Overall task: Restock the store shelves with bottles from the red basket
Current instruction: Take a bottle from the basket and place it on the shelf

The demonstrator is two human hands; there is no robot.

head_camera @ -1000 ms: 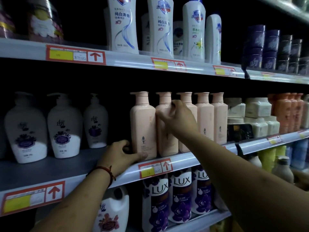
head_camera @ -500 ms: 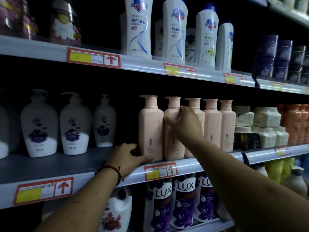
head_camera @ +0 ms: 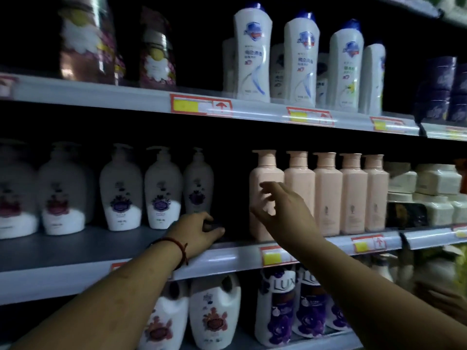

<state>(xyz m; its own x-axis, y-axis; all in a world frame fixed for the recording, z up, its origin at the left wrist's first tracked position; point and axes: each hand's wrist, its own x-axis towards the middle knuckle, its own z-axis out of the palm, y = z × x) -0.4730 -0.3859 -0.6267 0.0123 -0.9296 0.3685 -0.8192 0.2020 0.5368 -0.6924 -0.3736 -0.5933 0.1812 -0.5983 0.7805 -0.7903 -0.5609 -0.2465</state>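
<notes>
Five pink bottles (head_camera: 328, 193) were seen standing in a row on the middle shelf (head_camera: 75, 251) of a dimly lit store display, just right of centre. Each was set upright, its long axis vertical and its cylindrical cap pointed up. The flat front face, with a small dark emblem, was turned toward the near side. The bodies were rectangular with rounded shoulders, in a smooth, matte plastic, and were packed side by side, touching or nearly so.

The right hand (head_camera: 283, 208) was held in front of the leftmost pink bottle (head_camera: 265, 170), its fingers spread and loosely bent, with nothing gripped. Because of motion blur, contact with the bottle could not be confirmed. The left hand (head_camera: 199, 231) was rested on the front part of the shelf, in the dark gap left of that bottle, with fingers loosely curled and thumb stretched right. Nothing was seen in it. A red cord bracelet (head_camera: 177, 242) was worn on that wrist.

Further left on the same shelf, rounded white pump bottles (head_camera: 118, 188) with purple labels were lined up. On the upper shelf (head_camera: 101, 92), tall curved white bottles with blue caps (head_camera: 252, 59) were displayed. Red-and-yellow price tags (head_camera: 201, 107) were fixed along the glossy shelf edges. Below, purple-and-white LUX bottles (head_camera: 276, 311) and handled white jugs (head_camera: 214, 314) were stocked.
</notes>
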